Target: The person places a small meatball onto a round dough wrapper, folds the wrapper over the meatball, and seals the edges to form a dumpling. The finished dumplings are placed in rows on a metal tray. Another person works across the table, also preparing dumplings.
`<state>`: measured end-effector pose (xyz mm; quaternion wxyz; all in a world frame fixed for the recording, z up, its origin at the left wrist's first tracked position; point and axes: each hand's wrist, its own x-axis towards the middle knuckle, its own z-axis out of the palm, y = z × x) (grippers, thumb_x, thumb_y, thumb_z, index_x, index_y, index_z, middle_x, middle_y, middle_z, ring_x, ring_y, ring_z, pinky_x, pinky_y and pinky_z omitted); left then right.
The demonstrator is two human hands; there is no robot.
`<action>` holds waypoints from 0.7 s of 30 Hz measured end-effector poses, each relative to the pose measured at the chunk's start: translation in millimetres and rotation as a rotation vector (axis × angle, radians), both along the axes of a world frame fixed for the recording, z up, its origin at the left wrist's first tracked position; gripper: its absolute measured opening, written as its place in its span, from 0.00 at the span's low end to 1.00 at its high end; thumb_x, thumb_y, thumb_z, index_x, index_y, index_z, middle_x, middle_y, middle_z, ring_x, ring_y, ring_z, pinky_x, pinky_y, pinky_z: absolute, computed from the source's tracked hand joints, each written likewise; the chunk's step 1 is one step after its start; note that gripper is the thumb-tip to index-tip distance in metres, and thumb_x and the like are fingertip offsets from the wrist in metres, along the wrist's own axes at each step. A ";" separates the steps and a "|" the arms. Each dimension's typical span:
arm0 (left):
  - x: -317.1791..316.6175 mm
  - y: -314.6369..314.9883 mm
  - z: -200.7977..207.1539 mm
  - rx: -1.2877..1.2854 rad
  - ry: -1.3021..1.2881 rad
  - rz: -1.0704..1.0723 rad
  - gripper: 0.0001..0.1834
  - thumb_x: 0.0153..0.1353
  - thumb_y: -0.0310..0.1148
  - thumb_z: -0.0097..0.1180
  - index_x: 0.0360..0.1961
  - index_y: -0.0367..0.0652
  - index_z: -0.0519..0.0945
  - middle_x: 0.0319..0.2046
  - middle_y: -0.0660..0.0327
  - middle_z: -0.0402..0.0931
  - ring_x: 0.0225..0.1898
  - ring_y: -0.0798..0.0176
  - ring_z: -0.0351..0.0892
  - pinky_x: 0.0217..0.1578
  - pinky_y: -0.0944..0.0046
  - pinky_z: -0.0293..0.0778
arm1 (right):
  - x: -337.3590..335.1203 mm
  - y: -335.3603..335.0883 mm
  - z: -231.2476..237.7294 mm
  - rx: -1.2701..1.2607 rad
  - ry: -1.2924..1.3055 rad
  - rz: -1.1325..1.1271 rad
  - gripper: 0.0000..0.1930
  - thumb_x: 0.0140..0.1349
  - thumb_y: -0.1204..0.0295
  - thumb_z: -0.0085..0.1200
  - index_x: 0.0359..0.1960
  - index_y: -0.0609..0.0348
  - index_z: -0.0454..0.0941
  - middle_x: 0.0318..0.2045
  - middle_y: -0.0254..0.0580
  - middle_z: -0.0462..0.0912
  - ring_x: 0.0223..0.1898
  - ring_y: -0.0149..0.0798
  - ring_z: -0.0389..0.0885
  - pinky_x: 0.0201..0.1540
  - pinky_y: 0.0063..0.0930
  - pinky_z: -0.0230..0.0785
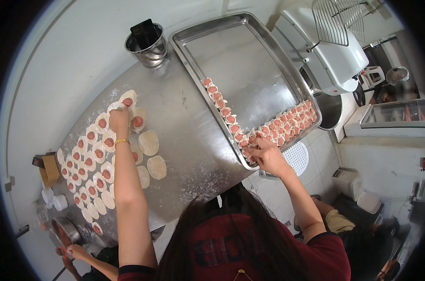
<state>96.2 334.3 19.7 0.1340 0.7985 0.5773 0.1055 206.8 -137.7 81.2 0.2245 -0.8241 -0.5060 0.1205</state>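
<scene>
On the left of the steel table lie rows of round dough wrappers (149, 143), many with a dab of pink meat filling (137, 122). My left hand (119, 119), a yellow band on its wrist, reaches over them to the far end of the rows. Its fingers are closed on the edge of a wrapper (115, 107) beside one with filling (127, 101). At the near corner of a large metal tray (198, 77), my right hand (267, 157) has its fingers bent round an open-topped dumpling (249, 151). Gathered dumplings (287, 122) line the tray's left and near sides.
A metal bucket (152, 55) with a black object in it stands at the far edge. Behind the tray is a white machine (332, 61) with wire racks. At lower left, another person's hand (76, 252) is near a metal bowl (71, 228). Someone else sits at lower right.
</scene>
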 end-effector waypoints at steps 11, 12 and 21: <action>-7.8 14.5 -14.1 -0.877 -1.439 0.251 0.16 0.58 0.32 0.42 0.45 0.33 0.67 0.41 0.55 0.71 0.42 0.58 0.74 0.41 0.60 0.75 | 17.3 12.4 -11.5 0.046 -0.031 -0.002 0.22 0.41 0.82 0.50 0.42 0.50 0.80 0.25 0.41 0.68 0.30 0.42 0.70 0.33 0.34 0.66; -9.4 10.7 -9.0 -0.917 -1.491 0.241 0.16 0.58 0.32 0.42 0.45 0.34 0.67 0.42 0.55 0.71 0.42 0.57 0.74 0.43 0.59 0.75 | 19.7 15.8 -13.8 0.070 -0.042 0.007 0.22 0.41 0.82 0.50 0.42 0.50 0.80 0.25 0.41 0.68 0.30 0.42 0.70 0.33 0.34 0.66; -43.3 -105.4 35.3 -1.152 -1.613 0.011 0.15 0.65 0.35 0.37 0.48 0.37 0.66 0.47 0.53 0.72 0.47 0.57 0.74 0.47 0.56 0.74 | 38.4 31.0 -24.8 0.073 -0.053 0.064 0.22 0.43 0.81 0.50 0.43 0.49 0.79 0.26 0.41 0.69 0.31 0.44 0.71 0.36 0.37 0.67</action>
